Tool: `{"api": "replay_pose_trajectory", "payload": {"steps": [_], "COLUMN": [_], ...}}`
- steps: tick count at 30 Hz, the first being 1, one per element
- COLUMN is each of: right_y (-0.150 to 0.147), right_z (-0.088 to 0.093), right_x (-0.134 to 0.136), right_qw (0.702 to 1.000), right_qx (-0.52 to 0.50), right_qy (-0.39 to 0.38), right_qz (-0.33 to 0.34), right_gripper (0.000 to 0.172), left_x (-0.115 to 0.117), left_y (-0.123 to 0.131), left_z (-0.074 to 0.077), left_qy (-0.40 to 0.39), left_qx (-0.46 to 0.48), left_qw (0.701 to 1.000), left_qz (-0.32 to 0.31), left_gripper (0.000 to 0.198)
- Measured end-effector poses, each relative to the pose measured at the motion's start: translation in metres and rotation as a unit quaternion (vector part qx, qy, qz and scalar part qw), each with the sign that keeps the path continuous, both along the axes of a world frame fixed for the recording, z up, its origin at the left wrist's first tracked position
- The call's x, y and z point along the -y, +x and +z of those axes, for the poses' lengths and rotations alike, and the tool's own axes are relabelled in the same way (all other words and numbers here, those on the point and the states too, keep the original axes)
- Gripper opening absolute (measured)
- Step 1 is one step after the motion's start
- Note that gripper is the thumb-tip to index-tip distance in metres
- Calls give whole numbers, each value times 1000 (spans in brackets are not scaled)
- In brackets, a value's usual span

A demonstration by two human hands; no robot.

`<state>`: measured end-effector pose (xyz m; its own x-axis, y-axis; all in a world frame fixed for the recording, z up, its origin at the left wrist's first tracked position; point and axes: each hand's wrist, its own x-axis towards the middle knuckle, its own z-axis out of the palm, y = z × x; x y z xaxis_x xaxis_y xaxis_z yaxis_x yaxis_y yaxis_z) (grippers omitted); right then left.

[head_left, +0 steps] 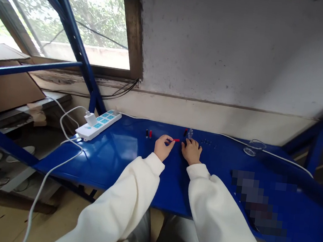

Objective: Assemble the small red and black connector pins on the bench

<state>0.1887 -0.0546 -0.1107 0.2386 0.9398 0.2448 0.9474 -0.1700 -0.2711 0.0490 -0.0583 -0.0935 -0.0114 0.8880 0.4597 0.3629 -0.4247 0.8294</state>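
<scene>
My left hand [163, 147] is closed, its thumb and fingertips pinching a small red tube [176, 140] that lies level and points to the right. Just to its right, my right hand [192, 151] rests on the blue table with its fingers spread and thumb apart. Its fingertips are beside a clear plastic piece [190, 133], perhaps touching it. Behind that hand stands a small dark tube with a red top [185, 132]. Left of my left hand, a black tube [147, 133] and another red tube [150, 134] stand upright side by side. Several tiny clear pieces [207, 142] lie right of my right hand.
A white power strip [99, 125] with a plugged-in adapter [91, 118] sits at the table's left, its cable hanging over the edge. Clear round items [250, 150] lie back right near a white cord. A blurred-out object [257, 205] is at the right. Blue frame posts flank the table [110, 161].
</scene>
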Motion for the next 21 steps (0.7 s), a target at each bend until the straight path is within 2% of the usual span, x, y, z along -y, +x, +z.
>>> {"api": "replay_pose_trajectory", "payload": {"steps": [9, 14, 17, 21], "right_y": [1, -7, -12, -13], "right_z": [-5, -2, 5, 15], "right_x": [-3, 6, 10, 11], "right_qw": [1000, 1000, 997, 973], "right_qx": [3, 13, -12, -119], "right_qy": [-8, 0, 43, 165], "right_qz": [-3, 17, 61, 111], "right_gripper": [46, 41, 33, 26], "left_x": [3, 3, 0, -7], "left_y": [1, 1, 0, -2], "left_z": [-4, -1, -2, -8], "left_qy": [-44, -52, -75, -75], "left_qx": [46, 78, 132, 178], "left_qw": [998, 995, 988, 981], "left_qz": [-16, -18, -9, 16], "left_gripper": [13, 12, 13, 14]}}
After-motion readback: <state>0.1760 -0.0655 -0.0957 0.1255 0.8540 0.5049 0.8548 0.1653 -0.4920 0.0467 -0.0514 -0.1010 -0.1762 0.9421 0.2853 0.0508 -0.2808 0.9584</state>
